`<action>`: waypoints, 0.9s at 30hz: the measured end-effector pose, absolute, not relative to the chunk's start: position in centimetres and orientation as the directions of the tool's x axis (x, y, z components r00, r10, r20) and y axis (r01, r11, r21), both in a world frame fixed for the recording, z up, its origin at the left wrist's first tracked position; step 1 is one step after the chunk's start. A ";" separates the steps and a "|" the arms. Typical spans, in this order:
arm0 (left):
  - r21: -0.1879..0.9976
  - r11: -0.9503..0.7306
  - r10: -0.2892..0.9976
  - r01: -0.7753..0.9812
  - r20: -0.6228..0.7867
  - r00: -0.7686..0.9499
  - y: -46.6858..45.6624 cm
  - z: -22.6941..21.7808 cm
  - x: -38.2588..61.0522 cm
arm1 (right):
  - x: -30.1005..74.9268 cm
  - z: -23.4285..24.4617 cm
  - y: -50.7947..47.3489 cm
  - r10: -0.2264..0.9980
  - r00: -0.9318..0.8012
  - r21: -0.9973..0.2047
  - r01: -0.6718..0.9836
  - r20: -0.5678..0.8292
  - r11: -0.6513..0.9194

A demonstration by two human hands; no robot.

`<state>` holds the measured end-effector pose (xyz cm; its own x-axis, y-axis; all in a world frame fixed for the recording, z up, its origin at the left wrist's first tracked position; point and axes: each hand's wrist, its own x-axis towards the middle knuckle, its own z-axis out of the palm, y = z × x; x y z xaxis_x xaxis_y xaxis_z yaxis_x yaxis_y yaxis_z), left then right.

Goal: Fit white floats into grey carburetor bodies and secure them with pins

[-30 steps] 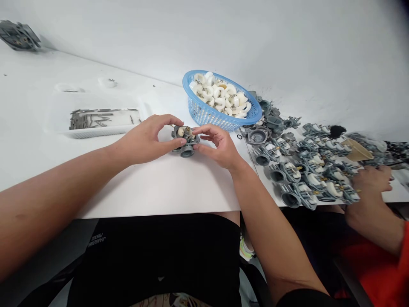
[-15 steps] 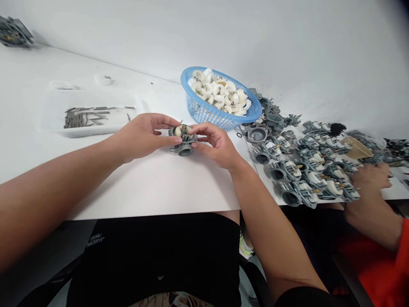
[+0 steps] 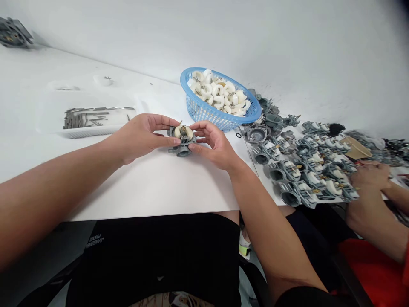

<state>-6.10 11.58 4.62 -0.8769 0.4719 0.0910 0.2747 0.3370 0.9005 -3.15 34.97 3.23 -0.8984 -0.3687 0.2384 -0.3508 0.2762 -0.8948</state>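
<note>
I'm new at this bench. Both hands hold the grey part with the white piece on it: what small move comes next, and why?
Probably press the white piece gently down to seat it: it sits on top of the grey part, which the left hand and right hand pinch from either side.

carburettor body [image 3: 182,141]: fingers of left hand [image 3: 140,137] and right hand [image 3: 214,144] are covering both its sides; the underside is facing away.
pins [image 3: 92,117]: showing as a grey heap, too small to count.
grey casting [image 3: 12,34]: the top-left edge is cutting it off.
parts row [image 3: 306,170]: the far-right end is blurring out; co-worker's hand [image 3: 370,175] is covering some.
basket [image 3: 211,115]: its wall is partly hiding the grey parts [image 3: 266,104] behind.
black ring [image 3: 239,135]: too small to identify.
</note>
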 end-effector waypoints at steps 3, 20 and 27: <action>0.941 0.291 0.474 0.172 0.014 -0.880 11.7 4.8 -6.0 | -3.1 3.2 34.9 -0.349 -0.908 -0.895 -0.339 0.231 0.290; 0.930 0.313 0.467 0.191 0.025 -0.884 11.7 4.7 -5.9 | -3.1 3.0 33.6 -0.331 -0.929 -0.977 -0.200 0.166 0.073; 0.944 0.290 0.459 0.158 0.007 -0.888 11.8 4.0 -6.0 | -3.0 2.5 33.3 -0.289 -0.938 -0.960 -0.241 0.192 0.145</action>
